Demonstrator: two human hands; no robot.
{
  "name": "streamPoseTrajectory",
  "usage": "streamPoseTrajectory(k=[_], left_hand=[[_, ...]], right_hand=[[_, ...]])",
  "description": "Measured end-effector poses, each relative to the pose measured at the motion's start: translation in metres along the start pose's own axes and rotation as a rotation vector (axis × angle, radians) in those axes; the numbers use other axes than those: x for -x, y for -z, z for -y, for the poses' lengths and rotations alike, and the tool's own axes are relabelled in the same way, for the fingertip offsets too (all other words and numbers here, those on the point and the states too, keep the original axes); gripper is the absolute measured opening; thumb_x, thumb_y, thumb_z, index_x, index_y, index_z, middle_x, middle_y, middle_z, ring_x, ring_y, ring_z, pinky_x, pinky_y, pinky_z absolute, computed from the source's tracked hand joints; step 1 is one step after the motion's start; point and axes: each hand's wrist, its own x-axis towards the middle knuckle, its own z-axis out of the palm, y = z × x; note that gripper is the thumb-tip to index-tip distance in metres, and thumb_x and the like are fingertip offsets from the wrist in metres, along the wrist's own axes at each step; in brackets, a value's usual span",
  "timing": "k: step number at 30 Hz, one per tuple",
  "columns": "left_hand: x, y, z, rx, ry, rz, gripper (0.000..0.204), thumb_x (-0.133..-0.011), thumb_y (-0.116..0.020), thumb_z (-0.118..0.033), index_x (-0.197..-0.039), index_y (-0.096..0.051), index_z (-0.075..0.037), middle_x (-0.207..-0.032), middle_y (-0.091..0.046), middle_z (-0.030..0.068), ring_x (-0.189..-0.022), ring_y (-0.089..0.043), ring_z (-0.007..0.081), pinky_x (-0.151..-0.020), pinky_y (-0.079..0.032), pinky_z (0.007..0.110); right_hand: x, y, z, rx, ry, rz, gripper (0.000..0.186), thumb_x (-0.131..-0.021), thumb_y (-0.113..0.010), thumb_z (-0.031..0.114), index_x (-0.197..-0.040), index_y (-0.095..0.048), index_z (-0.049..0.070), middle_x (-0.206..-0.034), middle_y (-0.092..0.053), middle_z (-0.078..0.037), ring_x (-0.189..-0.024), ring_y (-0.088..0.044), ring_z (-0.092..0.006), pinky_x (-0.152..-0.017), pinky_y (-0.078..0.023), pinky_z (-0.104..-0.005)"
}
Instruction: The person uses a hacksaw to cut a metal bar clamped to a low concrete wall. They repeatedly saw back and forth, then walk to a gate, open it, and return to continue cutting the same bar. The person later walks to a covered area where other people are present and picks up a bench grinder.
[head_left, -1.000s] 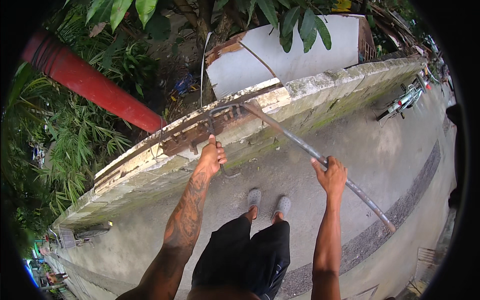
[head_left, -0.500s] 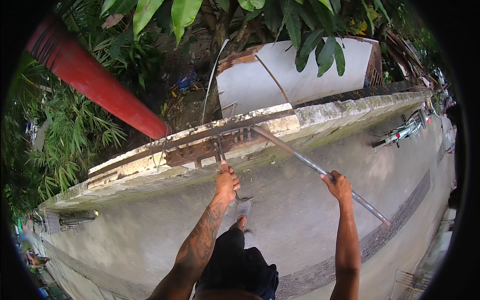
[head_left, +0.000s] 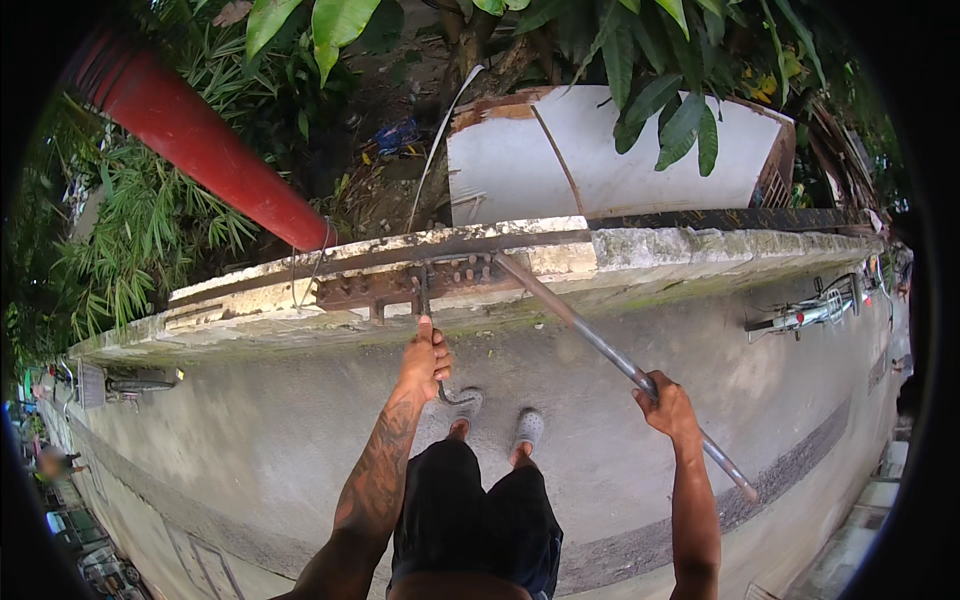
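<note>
Pipe (head_left: 600, 343) slants down from the pegged bar (head_left: 348, 292), the right hand's (head_left: 670, 408) fingers clamped around it. From this bar a rod (head_left: 425, 300) passes through the left hand's (head_left: 424, 362) curled fingers. Its lower end is already hooked; what is left, I cannot tell.

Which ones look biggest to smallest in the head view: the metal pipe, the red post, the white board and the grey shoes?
By picture space filled:
1. White board
2. Red post
3. Metal pipe, long but thin
4. Grey shoes; those two look too alike to rank
</note>
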Motion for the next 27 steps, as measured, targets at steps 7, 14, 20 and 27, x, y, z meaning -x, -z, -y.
streamPoseTrajectory(k=[7, 14, 20, 27], left_hand=[[0.001, 0.000, 0.001, -0.026, -0.020, 0.024, 0.047, -0.105, -0.041, -0.059, -0.082, -0.043, -0.018, -0.063, -0.030, -0.0073, -0.049, -0.024, 0.0071, -0.042, -0.020, 0.026], [0.003, -0.003, 0.001, 0.000, -0.005, 0.016, 0.046, -0.105, -0.040, -0.058, -0.082, -0.042, -0.018, -0.062, -0.028, -0.0073, -0.049, -0.023, 0.0074, -0.042, -0.020, 0.026], [-0.001, 0.000, 0.000, 0.001, -0.008, 0.027, 0.045, -0.106, -0.039, -0.056, -0.082, -0.041, -0.017, -0.062, -0.027, -0.0073, -0.049, -0.023, 0.0074, -0.042, -0.019, 0.026], [-0.007, 0.011, -0.006, -0.078, 0.016, 0.058, 0.046, -0.105, -0.040, -0.057, -0.081, -0.042, -0.018, -0.062, -0.027, -0.0074, -0.048, -0.023, 0.0075, -0.040, -0.018, 0.026]], right_hand=[[0.035, 0.023, -0.118, -0.054, -0.257, 0.375, 0.062, -0.092, -0.062, 0.061, -0.077, -0.067, 0.001, -0.062, -0.061, -0.017, -0.065, -0.067, -0.0311, -0.064, -0.051, -0.0437], [0.046, 0.032, -0.071, 0.186, -0.145, 0.066, 0.067, -0.089, -0.062, 0.066, -0.071, -0.065, 0.001, -0.062, -0.062, -0.021, -0.067, -0.066, -0.0441, -0.066, -0.051, -0.0509], [0.060, 0.021, -0.060, 0.271, -0.184, -0.044, 0.071, -0.088, -0.060, 0.070, -0.070, -0.065, 0.001, -0.061, -0.063, -0.020, -0.067, -0.067, -0.0436, -0.067, -0.052, -0.0510], [0.100, -0.014, -0.055, 0.296, -0.277, -0.106, 0.073, -0.087, -0.059, 0.072, -0.070, -0.065, 0.002, -0.061, -0.062, -0.020, -0.066, -0.066, -0.0439, -0.067, -0.052, -0.0511]])
